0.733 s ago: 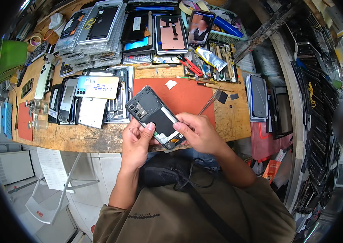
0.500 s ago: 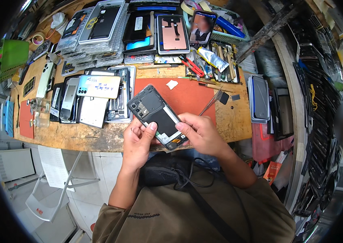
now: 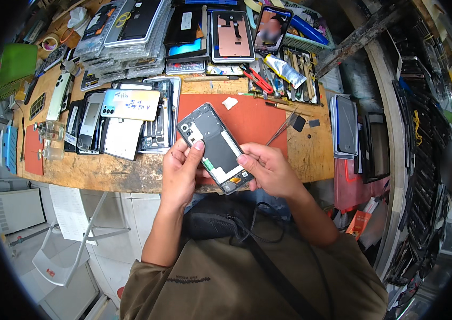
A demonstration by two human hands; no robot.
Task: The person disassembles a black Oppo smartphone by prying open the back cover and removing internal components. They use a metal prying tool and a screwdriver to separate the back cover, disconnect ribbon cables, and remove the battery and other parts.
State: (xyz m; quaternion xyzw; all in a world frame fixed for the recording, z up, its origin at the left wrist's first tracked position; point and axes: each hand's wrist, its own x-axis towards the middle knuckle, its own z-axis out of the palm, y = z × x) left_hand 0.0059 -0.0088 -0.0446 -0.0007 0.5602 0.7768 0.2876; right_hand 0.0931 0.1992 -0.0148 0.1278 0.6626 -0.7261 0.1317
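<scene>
Between my hands is a smartphone (image 3: 219, 152) without its back cover; its dark battery, camera block and inner parts face up. My left hand (image 3: 183, 166) closes round its left edge, the thumb lying on the inner face. My right hand (image 3: 266, 165) grips the lower right edge, thumb on top and fingers underneath, partly hidden. The phone is held tilted over the near part of a red-orange mat (image 3: 268, 125). A small white scrap (image 3: 229, 102) lies on the mat beyond the phone. Tweezers (image 3: 279, 129) rest at the mat's right side.
Opened phones and a yellow-blue back cover (image 3: 130, 104) lie left of the mat. Stacked trays (image 3: 135, 24) and a propped phone (image 3: 271, 29) stand at the back. Red-handled pliers (image 3: 258, 80) and a tube (image 3: 284, 71) lie back right. A white folding chair (image 3: 63, 261) stands below left.
The phone has turned slightly toward upright, and its inner face now catches more light. Both hands still hold it. The whole view has shifted a little.
</scene>
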